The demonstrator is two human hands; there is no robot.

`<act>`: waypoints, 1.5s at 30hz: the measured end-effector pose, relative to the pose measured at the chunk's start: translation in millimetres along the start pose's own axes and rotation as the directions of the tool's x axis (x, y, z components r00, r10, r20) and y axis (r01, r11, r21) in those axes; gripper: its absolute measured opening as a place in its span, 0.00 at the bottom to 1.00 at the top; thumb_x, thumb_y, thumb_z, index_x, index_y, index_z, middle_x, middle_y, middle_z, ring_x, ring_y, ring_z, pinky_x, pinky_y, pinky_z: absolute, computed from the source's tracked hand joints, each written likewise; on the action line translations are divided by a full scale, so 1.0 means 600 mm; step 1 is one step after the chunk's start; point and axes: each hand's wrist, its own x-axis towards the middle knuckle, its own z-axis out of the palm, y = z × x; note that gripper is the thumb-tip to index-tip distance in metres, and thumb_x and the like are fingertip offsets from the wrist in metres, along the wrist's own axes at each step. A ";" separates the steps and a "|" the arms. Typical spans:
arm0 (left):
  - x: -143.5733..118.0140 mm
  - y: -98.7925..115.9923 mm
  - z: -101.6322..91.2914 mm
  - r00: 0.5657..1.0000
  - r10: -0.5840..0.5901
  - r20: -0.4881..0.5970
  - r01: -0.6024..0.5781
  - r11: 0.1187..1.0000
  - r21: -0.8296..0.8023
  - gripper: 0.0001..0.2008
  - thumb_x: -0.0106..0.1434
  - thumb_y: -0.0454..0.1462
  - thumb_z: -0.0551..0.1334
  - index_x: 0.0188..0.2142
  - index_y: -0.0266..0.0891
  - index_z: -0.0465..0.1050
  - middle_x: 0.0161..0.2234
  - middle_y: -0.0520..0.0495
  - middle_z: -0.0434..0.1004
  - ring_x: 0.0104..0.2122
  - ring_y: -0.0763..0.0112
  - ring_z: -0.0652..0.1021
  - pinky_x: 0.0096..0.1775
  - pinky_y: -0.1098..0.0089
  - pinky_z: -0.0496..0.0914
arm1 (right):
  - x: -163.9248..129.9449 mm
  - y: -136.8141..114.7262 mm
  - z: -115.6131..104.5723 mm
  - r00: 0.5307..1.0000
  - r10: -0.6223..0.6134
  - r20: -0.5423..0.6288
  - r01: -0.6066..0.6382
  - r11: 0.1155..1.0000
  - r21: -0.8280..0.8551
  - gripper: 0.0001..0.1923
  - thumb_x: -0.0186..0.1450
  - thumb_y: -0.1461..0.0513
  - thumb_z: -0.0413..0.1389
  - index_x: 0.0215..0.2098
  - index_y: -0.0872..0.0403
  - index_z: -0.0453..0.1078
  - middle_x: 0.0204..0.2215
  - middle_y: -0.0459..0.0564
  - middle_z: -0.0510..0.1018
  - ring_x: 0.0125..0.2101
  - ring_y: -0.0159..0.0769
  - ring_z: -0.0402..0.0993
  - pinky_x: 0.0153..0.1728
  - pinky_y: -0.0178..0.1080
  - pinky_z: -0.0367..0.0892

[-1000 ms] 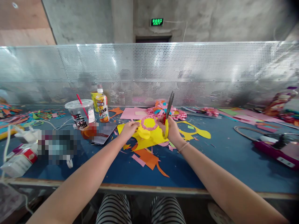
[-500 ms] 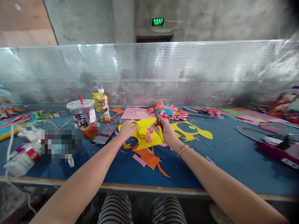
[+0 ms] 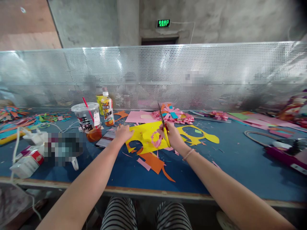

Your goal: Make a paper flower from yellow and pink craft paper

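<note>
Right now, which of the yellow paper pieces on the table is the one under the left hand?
The large yellow sheet at the centre, with the left hand on its left edge. The other yellow piece, a cut-out remnant, lies untouched beyond the right hand.

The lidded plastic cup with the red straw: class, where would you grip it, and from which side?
Probably round the clear wall of the cup, below the lid, coming from the near side: it stands upright, the straw leans over the top, and bottles crowd behind.
</note>
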 end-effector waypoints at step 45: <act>-0.053 0.061 -0.030 0.803 0.409 0.434 0.169 0.541 -0.824 0.15 0.46 0.43 0.65 0.31 0.36 0.70 0.24 0.51 0.72 0.20 0.78 0.72 0.25 0.75 0.68 | 0.026 0.060 -0.052 0.956 0.249 0.154 -0.072 0.709 -0.702 0.14 0.54 0.54 0.55 0.30 0.58 0.67 0.29 0.56 0.75 0.31 0.39 0.71 0.25 0.33 0.57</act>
